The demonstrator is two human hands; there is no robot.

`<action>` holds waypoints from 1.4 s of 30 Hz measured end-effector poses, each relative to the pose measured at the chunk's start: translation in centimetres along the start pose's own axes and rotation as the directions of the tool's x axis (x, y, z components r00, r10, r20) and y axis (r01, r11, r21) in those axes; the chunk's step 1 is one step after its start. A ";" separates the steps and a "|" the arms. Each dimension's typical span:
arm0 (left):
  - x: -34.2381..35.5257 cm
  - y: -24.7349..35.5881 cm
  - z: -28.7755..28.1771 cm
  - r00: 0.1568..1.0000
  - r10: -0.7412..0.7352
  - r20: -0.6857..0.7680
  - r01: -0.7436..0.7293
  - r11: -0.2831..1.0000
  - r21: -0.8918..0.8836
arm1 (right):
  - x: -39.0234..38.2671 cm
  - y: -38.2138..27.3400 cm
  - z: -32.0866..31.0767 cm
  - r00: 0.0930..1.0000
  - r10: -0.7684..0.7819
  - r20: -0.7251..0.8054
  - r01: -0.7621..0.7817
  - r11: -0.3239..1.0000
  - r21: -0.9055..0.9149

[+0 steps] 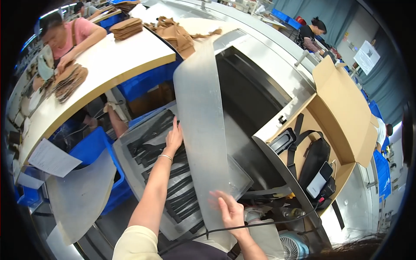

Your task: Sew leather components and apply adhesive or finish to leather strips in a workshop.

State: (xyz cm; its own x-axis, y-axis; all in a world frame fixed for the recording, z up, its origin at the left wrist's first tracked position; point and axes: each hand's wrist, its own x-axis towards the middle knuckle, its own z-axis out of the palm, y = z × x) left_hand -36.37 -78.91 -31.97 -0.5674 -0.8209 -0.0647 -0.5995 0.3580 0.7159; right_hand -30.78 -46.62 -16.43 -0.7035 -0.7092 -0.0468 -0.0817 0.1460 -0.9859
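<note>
A long translucent plastic sheet [201, 117] stands tilted in front of me, curling at its top. My left hand [174, 138] grips the sheet's left edge, with its index finger pointing up along it. Near the sheet's lower right edge is my right hand [229, 211]; its thumb stands apart and its stretched fingers are blurred by motion over the sheet. Beneath, several dark strips [180, 190] lie in rows on another clear sheet [125, 151]. The tilted sheet hides part of these strips.
On the right, an open cardboard box [346, 117] holds a black bag [316, 151] and a phone-like device [320, 180]. A black cable [268, 223] crosses near my right wrist. Blue bins [117, 190] and a white table [130, 56] with brown fabric stacks stand left; a co-worker [71, 37] handles pieces there.
</note>
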 end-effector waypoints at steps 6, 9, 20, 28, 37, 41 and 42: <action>2.0 -5.1 2.2 0.957 0.289 -0.024 -0.218 0.772 0.598 | -0.9 -2.1 -2.5 0.960 0.059 -0.275 -0.078 0.995 -0.059; 1.5 -3.6 0.7 0.972 0.211 -0.103 -0.140 0.875 0.462 | -1.4 -2.6 -3.0 0.951 0.045 -0.305 -0.072 0.994 -0.077; -2.5 -4.6 -0.2 0.988 0.142 0.053 -0.151 0.909 0.388 | 0.1 -3.3 -1.7 0.983 -0.059 -0.172 0.037 0.991 -0.126; -10.0 -1.3 0.3 0.852 0.477 -0.215 -0.473 0.878 0.074 | 0.0 -3.0 -1.4 0.988 -0.076 -0.135 0.057 0.989 -0.139; -18.0 -3.1 4.1 0.879 0.387 0.279 -0.450 0.866 0.217 | 1.8 -4.7 -2.3 0.999 -0.022 -0.045 0.022 1.000 0.004; -16.5 -5.0 2.0 0.863 0.455 0.221 -0.506 0.779 0.371 | 1.9 -5.5 -5.4 0.995 -0.036 -0.095 0.030 0.997 -0.066; -17.3 -4.4 0.8 0.803 0.593 0.057 -0.582 0.761 0.286 | 2.0 -5.5 -5.2 0.997 -0.025 -0.077 0.023 0.999 -0.033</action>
State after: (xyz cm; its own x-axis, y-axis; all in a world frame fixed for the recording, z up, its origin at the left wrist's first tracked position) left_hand -24.36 -65.98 -34.57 -0.8432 -0.4221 0.3329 -0.2876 0.8774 0.3840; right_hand -35.42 -45.30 -10.23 -0.7536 -0.6573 -0.0094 -0.1212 0.1529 -0.9808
